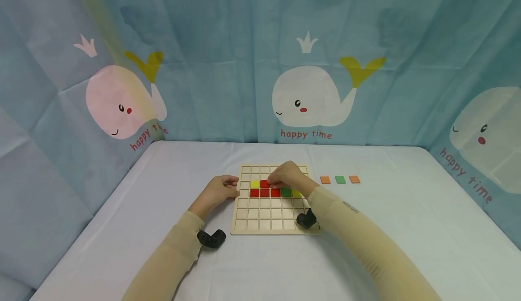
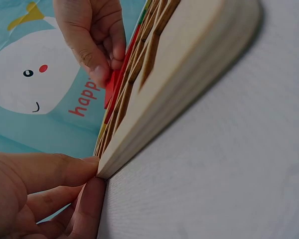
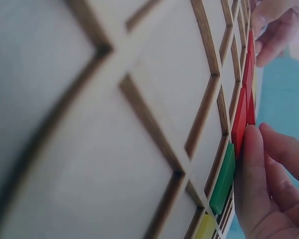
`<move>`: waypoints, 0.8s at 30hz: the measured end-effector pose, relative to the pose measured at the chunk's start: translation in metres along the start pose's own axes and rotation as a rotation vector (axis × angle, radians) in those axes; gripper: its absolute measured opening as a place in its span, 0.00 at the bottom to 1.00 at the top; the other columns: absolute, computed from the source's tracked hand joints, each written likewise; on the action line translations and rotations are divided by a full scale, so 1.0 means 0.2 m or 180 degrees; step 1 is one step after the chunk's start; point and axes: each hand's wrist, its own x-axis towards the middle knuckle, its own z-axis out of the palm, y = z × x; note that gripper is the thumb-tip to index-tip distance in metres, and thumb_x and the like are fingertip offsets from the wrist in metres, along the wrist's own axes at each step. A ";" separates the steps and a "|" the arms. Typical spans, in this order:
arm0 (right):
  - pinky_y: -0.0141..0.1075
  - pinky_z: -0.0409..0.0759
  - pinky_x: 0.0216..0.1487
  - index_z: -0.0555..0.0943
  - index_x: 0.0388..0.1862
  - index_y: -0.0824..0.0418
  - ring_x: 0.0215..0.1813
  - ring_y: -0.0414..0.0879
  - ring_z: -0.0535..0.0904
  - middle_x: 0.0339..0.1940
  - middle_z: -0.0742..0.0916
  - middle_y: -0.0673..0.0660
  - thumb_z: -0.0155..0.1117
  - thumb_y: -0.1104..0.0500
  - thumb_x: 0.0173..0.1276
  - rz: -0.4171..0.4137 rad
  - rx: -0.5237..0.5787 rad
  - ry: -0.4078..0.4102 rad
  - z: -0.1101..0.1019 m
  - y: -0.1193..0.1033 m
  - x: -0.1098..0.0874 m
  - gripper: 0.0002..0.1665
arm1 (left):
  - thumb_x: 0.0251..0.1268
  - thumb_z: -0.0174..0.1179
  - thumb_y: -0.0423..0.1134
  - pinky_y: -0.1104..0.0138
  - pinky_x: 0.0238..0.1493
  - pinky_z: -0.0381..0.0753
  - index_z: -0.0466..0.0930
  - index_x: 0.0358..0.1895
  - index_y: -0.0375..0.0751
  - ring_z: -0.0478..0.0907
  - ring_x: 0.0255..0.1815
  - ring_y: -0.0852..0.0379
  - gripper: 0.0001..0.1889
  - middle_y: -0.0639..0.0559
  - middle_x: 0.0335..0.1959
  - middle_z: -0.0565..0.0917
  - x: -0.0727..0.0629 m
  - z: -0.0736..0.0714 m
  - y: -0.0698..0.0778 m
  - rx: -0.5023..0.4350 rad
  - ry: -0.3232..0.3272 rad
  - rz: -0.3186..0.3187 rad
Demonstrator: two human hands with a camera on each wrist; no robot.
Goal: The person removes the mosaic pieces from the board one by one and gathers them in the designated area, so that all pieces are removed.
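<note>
A wooden grid board (image 1: 264, 224) lies on the white table. My left hand (image 1: 220, 189) is at its left side, thumb and fingertips gripping the rim in the left wrist view. My right hand (image 1: 288, 176) reaches over the board and pinches a red square tile (image 2: 110, 92), slightly tilted, beside a yellow tile (image 1: 254, 184). In the row below, several red tiles (image 1: 265, 193) sit in cells, followed by a green tile (image 1: 286, 193) and another yellow tile (image 1: 297, 193). My right hand covers part of the upper rows.
To the right of the board lie an orange tile (image 1: 325, 180), a green tile (image 1: 340, 180) and another orange tile (image 1: 355, 179). Black devices are at both wrists. A blue curtain (image 1: 228, 97) printed with whales hangs behind and beside the table (image 1: 390, 246).
</note>
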 end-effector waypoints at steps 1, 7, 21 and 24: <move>0.31 0.85 0.32 0.86 0.39 0.72 0.23 0.41 0.84 0.30 0.89 0.59 0.70 0.67 0.63 -0.0022 0.0000 -0.0010 0.00 0.00 0.00 0.08 | 0.61 0.66 0.30 0.68 0.46 0.81 0.75 0.63 0.34 0.77 0.50 0.52 0.26 0.41 0.54 0.80 0.00 0.00 0.00 0.0014 0.0003 0.0002; 0.32 0.86 0.33 0.86 0.37 0.70 0.24 0.42 0.84 0.33 0.90 0.59 0.71 0.67 0.63 -0.0123 -0.0111 0.0043 0.01 0.00 -0.02 0.06 | 0.60 0.66 0.30 0.69 0.44 0.80 0.76 0.63 0.34 0.77 0.49 0.52 0.26 0.42 0.53 0.81 0.00 0.00 0.00 0.0064 0.0033 -0.0015; 0.33 0.86 0.34 0.86 0.36 0.70 0.24 0.42 0.85 0.33 0.90 0.61 0.72 0.67 0.62 -0.0140 -0.0124 0.0128 0.02 -0.01 -0.01 0.06 | 0.59 0.66 0.30 0.68 0.46 0.80 0.76 0.62 0.35 0.77 0.50 0.52 0.25 0.42 0.54 0.80 0.01 -0.01 -0.01 0.0039 0.0030 0.0013; 0.33 0.86 0.34 0.86 0.38 0.70 0.25 0.42 0.85 0.34 0.90 0.61 0.70 0.66 0.63 -0.0138 -0.0083 0.0111 0.02 0.00 -0.02 0.07 | 0.59 0.66 0.30 0.68 0.46 0.80 0.76 0.62 0.34 0.77 0.50 0.52 0.25 0.42 0.54 0.80 0.01 0.00 -0.01 0.0029 0.0012 0.0019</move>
